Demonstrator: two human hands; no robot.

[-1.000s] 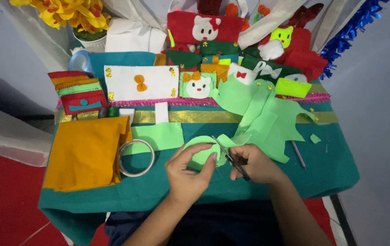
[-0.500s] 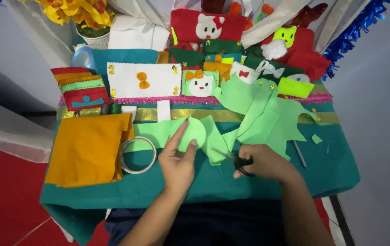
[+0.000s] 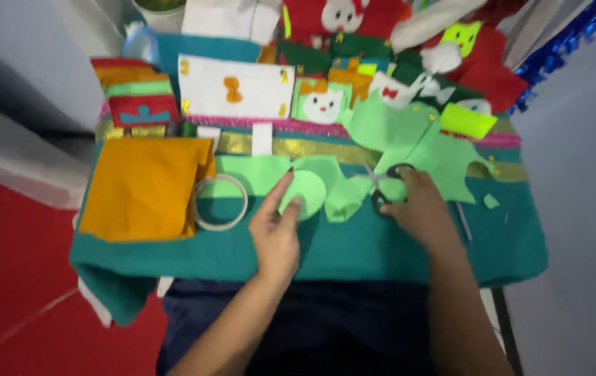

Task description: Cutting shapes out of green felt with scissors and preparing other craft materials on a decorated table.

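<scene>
My left hand (image 3: 275,226) holds a round light green felt piece (image 3: 303,194) between thumb and fingers, just above the teal cloth (image 3: 353,247). My right hand (image 3: 420,209) grips black-handled scissors (image 3: 385,186), blades pointing left toward a folded strip of light green felt (image 3: 343,198). More light green felt (image 3: 409,143) lies spread behind the right hand. A flat green felt rectangle (image 3: 249,174) lies left of the round piece.
A clear tape ring (image 3: 220,202) sits left of my left hand beside a folded orange felt sheet (image 3: 146,188). Felt crafts line the back: a white panel (image 3: 236,87), a cat-face piece (image 3: 321,103), red and green stacks (image 3: 137,94). Red floor (image 3: 12,278) lies at left.
The view has shifted so the table sits higher and closer. My left hand lifted the round green piece away from the scissors; my right hand moved up and right with the scissors.
</scene>
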